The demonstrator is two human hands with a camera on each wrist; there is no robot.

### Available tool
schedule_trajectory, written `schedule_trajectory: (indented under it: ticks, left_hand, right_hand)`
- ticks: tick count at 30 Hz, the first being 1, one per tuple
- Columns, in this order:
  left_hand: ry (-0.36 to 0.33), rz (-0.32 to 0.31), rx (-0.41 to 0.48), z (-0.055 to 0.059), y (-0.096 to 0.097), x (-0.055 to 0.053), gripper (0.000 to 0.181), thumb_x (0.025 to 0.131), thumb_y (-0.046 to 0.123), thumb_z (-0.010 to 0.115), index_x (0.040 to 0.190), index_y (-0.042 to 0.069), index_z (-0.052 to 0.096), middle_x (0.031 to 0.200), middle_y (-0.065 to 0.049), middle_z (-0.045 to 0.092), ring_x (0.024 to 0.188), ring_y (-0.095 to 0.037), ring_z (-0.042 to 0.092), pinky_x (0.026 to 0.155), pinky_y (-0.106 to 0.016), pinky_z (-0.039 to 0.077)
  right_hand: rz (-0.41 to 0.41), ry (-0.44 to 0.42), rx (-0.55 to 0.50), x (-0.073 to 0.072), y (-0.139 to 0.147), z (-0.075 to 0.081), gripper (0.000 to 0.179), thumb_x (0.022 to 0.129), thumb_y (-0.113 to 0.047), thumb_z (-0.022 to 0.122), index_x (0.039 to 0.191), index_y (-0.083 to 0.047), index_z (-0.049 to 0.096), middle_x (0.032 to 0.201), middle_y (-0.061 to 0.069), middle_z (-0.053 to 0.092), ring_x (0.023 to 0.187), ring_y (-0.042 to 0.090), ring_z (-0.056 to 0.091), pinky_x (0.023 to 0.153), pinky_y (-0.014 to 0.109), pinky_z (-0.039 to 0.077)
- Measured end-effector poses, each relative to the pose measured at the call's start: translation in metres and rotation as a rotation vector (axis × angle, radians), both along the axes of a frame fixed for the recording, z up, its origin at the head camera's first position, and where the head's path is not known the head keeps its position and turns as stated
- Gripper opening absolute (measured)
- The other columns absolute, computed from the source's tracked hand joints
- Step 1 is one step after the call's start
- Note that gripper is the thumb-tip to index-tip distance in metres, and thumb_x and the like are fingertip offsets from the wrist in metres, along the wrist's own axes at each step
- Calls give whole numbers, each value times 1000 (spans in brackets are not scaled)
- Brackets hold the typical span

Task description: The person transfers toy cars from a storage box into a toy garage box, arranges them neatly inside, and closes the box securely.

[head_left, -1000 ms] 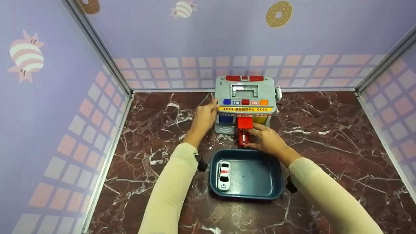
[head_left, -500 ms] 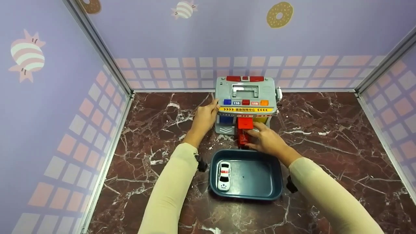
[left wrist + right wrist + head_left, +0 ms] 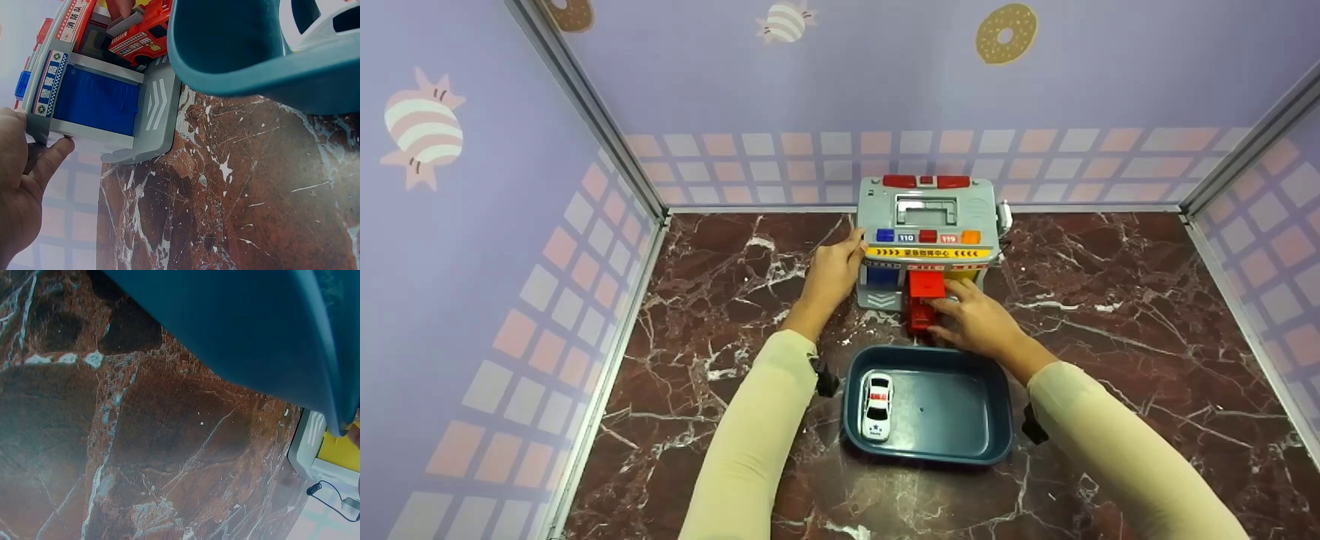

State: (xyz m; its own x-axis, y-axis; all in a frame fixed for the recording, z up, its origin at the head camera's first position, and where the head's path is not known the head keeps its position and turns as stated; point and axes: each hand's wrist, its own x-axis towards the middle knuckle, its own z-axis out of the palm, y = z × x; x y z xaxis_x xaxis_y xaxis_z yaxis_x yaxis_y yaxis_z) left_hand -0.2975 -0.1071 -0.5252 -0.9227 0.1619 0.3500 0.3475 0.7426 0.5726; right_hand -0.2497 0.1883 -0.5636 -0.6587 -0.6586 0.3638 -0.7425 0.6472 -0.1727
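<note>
A grey toy emergency station (image 3: 925, 217) stands against the back wall, its middle red door (image 3: 926, 283) swung up. Below that door is a red toy fire truck (image 3: 921, 319), part way inside the bay; its side also shows in the left wrist view (image 3: 143, 39). My right hand (image 3: 979, 319) holds the truck from the right, thumb near its front end and fingers along its side. On the station's left edge, my left hand (image 3: 832, 274) keeps a grip. The blue door (image 3: 101, 101) beside the truck is down.
Just in front of the station lies a dark teal tray (image 3: 930, 454) with a white toy police car (image 3: 877, 405) at its left. A black cord (image 3: 332, 500) runs beside the station's right side. Patterned panels (image 3: 825, 90) enclose the marble-look surface (image 3: 720, 300).
The fire truck has shifted slightly back toward the bay, its front end now farther from the tray. My right hand stays on it; my left hand has not moved.
</note>
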Motion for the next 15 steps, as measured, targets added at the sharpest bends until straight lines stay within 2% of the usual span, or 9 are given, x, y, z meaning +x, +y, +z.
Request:
schedule_trajectory:
  ticks: [7,15]
  left_hand:
    - [3,0,0,0,0,0,41,117,27,58,150,6,70,141,-16,74,127,-40,75,109,-53,61]
    - [12,0,-8,-1,0,0,40,117,27,58,149,7,70,140,-16,74,125,-41,76,107,-55,62]
  right_hand:
    - [26,110,20,-3,0,-3,43,88,-33,96,119,-7,82,130,22,72,115,42,68,104,53,60]
    - [-3,200,42,-2,-2,-7,42,88,-35,95,116,-7,82,126,23,74,111,42,68,102,52,60]
